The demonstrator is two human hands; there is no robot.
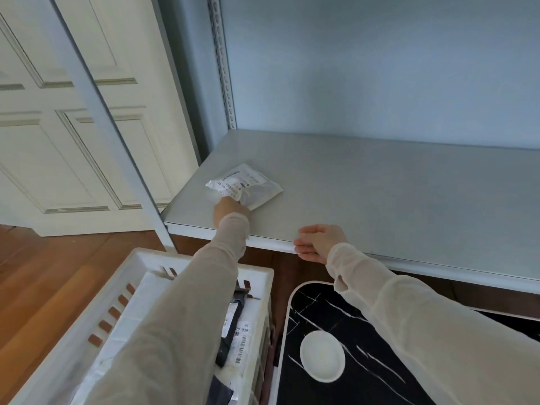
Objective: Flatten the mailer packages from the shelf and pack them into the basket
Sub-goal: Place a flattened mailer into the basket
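A small white mailer package point(248, 182) with a printed label lies near the left front corner of the grey shelf point(380, 194). My left hand point(229, 210) reaches onto the shelf and grips the package's near edge. My right hand point(320, 242) rests on the shelf's front edge, fingers curled over the lip, holding no package. Below at the left stands the white slotted basket point(122, 293), which holds several flat mailers point(239, 340) with barcode labels, partly hidden by my left sleeve.
A black marble-patterned table point(365, 346) with a white dish point(322, 355) stands under the shelf at the right. A metal shelf post point(117, 135) rises at the left, with a white panelled door point(58, 127) behind it. Wooden floor lies at the lower left.
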